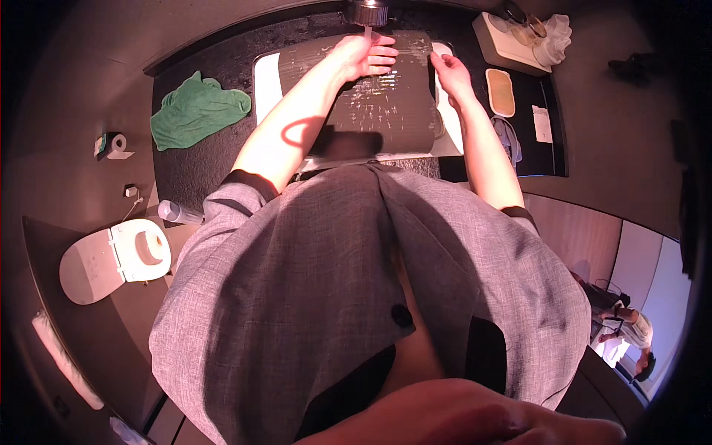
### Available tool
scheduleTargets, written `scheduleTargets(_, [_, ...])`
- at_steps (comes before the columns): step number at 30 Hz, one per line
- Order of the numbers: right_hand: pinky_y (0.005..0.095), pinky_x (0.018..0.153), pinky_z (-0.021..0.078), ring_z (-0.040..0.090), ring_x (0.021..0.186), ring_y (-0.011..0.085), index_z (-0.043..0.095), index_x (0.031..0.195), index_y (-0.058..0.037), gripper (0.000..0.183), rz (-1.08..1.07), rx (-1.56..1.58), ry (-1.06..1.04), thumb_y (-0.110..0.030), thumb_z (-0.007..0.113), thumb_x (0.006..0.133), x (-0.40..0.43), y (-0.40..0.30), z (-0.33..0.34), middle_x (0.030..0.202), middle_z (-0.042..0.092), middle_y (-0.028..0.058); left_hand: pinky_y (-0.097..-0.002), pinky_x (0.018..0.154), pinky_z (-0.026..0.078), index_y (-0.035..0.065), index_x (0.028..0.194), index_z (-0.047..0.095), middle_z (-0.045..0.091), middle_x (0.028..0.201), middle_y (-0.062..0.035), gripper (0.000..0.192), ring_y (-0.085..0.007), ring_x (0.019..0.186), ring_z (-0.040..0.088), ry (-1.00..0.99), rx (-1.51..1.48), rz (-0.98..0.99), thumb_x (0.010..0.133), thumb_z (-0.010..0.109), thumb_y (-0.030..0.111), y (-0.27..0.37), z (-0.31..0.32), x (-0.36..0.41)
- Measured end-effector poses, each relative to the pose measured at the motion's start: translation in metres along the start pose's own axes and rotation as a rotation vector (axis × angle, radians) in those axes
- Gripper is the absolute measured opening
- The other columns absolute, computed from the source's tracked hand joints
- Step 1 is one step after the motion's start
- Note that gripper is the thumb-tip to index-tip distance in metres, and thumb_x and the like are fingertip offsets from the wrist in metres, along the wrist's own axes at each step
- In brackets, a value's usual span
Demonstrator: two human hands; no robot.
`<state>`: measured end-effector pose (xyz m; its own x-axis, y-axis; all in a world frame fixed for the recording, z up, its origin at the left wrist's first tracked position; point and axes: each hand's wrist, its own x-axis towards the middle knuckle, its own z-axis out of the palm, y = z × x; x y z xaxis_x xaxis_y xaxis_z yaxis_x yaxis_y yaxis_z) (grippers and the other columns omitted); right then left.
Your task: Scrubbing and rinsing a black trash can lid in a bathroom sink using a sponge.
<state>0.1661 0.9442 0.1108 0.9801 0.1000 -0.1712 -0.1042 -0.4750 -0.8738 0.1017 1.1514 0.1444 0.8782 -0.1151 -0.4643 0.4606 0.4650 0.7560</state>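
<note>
A wide dark grey ribbed panel or mat [400,105], wet and streaked with water, lies over a white washbasin [268,83]. Above its far edge is a metal faucet [368,14], from which a narrow stream of water runs down onto my left hand [370,55]. That hand has its fingers spread, holds nothing and is over the panel. My right hand [451,72] is at the panel's right edge, fingertips against or very near it; whether they grip the edge cannot be told. A green cloth [200,114] lies crumpled on the dark counter, left of the basin.
Right of the basin are a tan oblong tray or sponge [500,93], a grey pouch-like item [506,139], a paper slip [541,123] and a white box [509,47]. A clear bottle [179,212], toilet roll [118,143] and toilet [142,250] are left. Another person [634,331] is far lower right.
</note>
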Motion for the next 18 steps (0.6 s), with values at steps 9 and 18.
scheduleTargets(9, [0.0283, 0.080, 0.0436, 0.057, 0.087, 0.0160, 0.057, 0.106, 0.0003, 0.022, 0.064, 0.512, -0.308, -0.014, 0.048, 0.093, -0.010, 0.009, 0.006, 0.097, 0.063, 0.0080, -0.0368, 0.090, 0.043, 0.0069, 0.101, 0.065, 0.064, 0.101, -0.0165, 0.035, -0.0302, 0.100, 0.059, 1.095, 0.951, 0.753, 0.083, 0.050, 0.033, -0.014, -0.120, -0.045])
scheduleTargets(18, [0.0281, 0.091, 0.0382, 0.052, 0.099, 0.0132, 0.052, 0.112, 0.0004, 0.025, -0.124, 0.564, -0.483, -0.016, 0.047, 0.094, -0.068, 0.024, -0.032, 0.108, 0.059, 0.0071, -0.0378, 0.072, 0.050, -0.0019, 0.102, 0.058, 0.065, 0.089, -0.0101, 0.051, -0.0214, 0.080, 0.061, 0.607, -0.243, 0.194, 0.090, 0.046, 0.046, -0.037, -0.135, -0.091])
